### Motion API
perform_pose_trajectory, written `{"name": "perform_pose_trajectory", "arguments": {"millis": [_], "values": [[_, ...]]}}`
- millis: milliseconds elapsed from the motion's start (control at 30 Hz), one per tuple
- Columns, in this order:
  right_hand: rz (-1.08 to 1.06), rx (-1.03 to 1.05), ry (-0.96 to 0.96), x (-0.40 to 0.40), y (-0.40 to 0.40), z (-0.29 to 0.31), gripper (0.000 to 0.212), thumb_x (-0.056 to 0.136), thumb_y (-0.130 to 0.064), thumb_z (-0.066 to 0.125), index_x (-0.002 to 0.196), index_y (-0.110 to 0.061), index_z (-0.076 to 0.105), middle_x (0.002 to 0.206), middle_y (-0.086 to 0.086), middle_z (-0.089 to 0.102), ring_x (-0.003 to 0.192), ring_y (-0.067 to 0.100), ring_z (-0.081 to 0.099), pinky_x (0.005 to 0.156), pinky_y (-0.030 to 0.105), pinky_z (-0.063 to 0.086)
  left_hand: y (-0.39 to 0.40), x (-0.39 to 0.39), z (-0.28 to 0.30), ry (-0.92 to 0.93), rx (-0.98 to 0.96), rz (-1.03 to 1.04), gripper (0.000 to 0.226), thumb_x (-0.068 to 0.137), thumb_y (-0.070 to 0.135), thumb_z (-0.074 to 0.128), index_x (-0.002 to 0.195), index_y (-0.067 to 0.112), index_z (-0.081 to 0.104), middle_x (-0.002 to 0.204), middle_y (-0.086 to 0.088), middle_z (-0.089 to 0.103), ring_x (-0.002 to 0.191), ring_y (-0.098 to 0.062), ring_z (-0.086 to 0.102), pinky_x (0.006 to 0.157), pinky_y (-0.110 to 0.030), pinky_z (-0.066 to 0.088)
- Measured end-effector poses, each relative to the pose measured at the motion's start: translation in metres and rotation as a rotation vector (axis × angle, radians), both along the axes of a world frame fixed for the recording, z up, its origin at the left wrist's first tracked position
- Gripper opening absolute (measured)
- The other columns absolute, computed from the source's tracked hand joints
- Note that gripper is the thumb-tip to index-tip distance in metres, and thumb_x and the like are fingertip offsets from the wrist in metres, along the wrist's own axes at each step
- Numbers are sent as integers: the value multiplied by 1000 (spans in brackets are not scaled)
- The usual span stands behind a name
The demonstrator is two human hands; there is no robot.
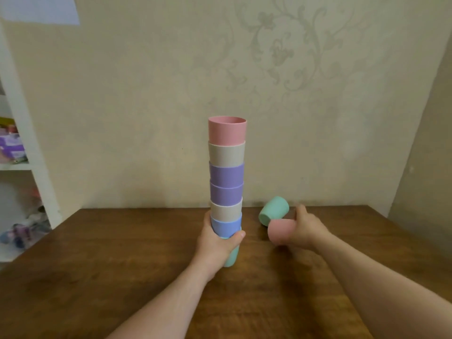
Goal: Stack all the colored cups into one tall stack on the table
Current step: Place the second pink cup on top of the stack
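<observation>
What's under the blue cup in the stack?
A mint-green cup is the base, under the blue cup. The left hand covers most of it; its contact with the table is partly hidden.

Matt, smooth plastic cups (227,177), and the pink cup (280,232) between the fingers looks the same. Brown wood table (122,253), faint sheen.

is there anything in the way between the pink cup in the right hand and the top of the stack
Nothing visible blocks it. The right hand holds the pink cup low beside the stack, whose open pink top cup is clear above. The loose green cup lies behind, off the path.
</observation>
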State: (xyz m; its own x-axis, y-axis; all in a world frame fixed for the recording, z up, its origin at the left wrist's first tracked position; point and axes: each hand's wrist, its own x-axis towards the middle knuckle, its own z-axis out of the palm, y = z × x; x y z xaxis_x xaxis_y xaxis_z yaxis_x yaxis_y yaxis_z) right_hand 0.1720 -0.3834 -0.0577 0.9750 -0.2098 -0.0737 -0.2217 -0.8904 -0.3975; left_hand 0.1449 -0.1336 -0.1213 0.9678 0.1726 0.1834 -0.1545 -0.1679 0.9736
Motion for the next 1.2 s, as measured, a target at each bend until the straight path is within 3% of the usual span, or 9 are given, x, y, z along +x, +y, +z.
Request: {"name": "perform_pose_trajectory", "arguments": {"millis": [167,267,400,533,700,800,933,1033,1200], "values": [[64,-69,221,-26,17,-18,111,78,-42,83,165,-34,15,150,14,43,122,37,60,92,44,58,1,-19,8,48,16,-60,80,75,30,100,137,40,50,121,14,72,109,-9,71,88,-32,57],[96,-71,201,-41,29,-27,117,79,-45,79,169,-45,3,153,11,40,119,34,60,92,43,61,2,-33,7,49,6,-65,80,74,31,101,135,41,50,123,14,72,109,-7,71,89,-32,57],[60,-18,-37,-63,41,-50,106,79,-63,72,166,-46,14,147,5,56,127,33,61,102,49,56,8,-46,7,66,-13,-69,96,70,32,103,145,41,44,130,14,69,115,-7,68,97,-36,57],[73,65,-259,-84,45,-67,98,83,-62,70,163,-51,15,140,-2,55,125,30,56,101,49,53,17,-50,31,-1,-104,-134,133,62,46,104,166,46,20,146,10,63,125,-5,65,109,-41,52],[-57,406,-445,-97,46,-78,91,87,-53,75,159,-48,21,143,-6,57,125,26,49,106,51,46,22,-46,111,-199,-176,-104,126,62,67,89,166,49,20,159,6,53,147,-15,54,119,-51,48],[-95,538,-426,-99,49,-66,86,78,-45,70,153,-49,29,132,-2,63,114,24,51,107,51,48,19,-45,157,-301,-130,-114,126,61,68,85,167,46,21,151,10,59,136,-9,63,112,-44,53],[-99,860,-549,-90,55,-1,87,79,-38,76,154,-42,32,125,4,66,93,20,69,82,42,62,8,-42,188,-324,-64,-83,122,59,69,85,164,43,30,136,10,71,115,-11,75,97,-36,60],[49,989,-700,-77,65,82,96,79,-37,73,163,-42,26,142,1,57,109,22,67,83,37,62,4,-37,188,-336,-46,-35,88,67,68,85,144,37,55,122,10,78,109,-15,77,100,-45,63],[248,1093,-914,-77,91,217,78,91,-28,75,158,-36,34,120,-9,59,100,12,65,72,27,56,-3,-30,187,-292,-25,44,49,81,65,83,116,37,64,108,9,79,98,-17,77,94,-49,65]]}}
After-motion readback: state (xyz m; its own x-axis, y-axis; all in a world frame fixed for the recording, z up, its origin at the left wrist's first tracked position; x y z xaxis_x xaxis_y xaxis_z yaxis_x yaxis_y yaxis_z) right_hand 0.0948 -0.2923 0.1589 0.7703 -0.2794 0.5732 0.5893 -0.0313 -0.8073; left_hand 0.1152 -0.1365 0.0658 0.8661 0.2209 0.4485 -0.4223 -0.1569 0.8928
